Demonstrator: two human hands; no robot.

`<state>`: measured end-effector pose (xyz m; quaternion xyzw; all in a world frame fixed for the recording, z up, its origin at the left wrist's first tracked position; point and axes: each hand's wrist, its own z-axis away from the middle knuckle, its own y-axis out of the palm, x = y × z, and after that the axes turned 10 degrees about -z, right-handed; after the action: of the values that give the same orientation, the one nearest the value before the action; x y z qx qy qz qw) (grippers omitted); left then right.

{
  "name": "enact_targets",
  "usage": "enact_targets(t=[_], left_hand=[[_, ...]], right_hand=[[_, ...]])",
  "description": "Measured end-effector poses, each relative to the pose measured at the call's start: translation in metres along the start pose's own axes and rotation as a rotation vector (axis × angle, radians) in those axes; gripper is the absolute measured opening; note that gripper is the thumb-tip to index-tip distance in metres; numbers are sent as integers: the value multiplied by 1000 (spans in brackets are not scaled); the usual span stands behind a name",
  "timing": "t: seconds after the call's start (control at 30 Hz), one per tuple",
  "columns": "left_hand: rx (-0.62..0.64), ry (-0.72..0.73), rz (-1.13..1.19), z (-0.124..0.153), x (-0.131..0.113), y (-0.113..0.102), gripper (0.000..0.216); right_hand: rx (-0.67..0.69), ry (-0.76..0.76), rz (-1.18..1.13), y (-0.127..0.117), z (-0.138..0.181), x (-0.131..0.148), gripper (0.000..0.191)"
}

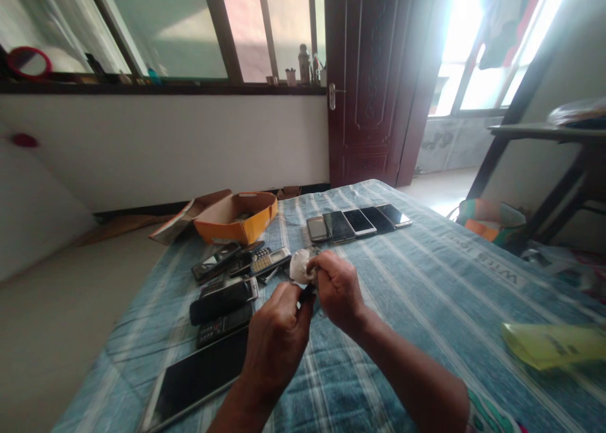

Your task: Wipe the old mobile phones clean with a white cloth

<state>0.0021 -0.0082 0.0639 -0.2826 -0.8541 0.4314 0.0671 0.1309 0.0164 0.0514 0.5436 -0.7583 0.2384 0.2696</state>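
Note:
My left hand (279, 326) is closed on a small dark object (307, 293), mostly hidden by the fingers, so its kind cannot be made out. Pinched in my right hand (338, 288) is a crumpled white wad (299, 266), cloth or tissue, right above the dark object. To the left lie several old phones in a loose pile, among them a keypad phone (271, 260) and a black phone (223, 300) on top of others. A large tablet (196, 376) with a pale frame rests nearest me. Beyond my hands, several phones (360, 222) form a neat row.
An orange cardboard box (237, 221) with its flap open stands at the bed's far left edge. The blue striped bedcover (402, 294) spreads beneath everything. A yellow packet (553, 344) lies at the right. Behind are a dark red door (369, 73) and a windowsill with small items.

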Motion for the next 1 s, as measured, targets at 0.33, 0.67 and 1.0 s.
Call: enact_targets(t=[0.33, 0.67, 1.0], left_hand=[[-29, 2, 51, 3, 6, 14, 22], [-37, 4, 69, 4, 4, 8, 25], [-60, 32, 50, 2, 0, 13, 28]], right_hand=[[-171, 546, -488, 1, -7, -13, 19], [40, -50, 92, 2, 1, 9, 23], [-141, 526, -444, 1, -9, -4, 18]])
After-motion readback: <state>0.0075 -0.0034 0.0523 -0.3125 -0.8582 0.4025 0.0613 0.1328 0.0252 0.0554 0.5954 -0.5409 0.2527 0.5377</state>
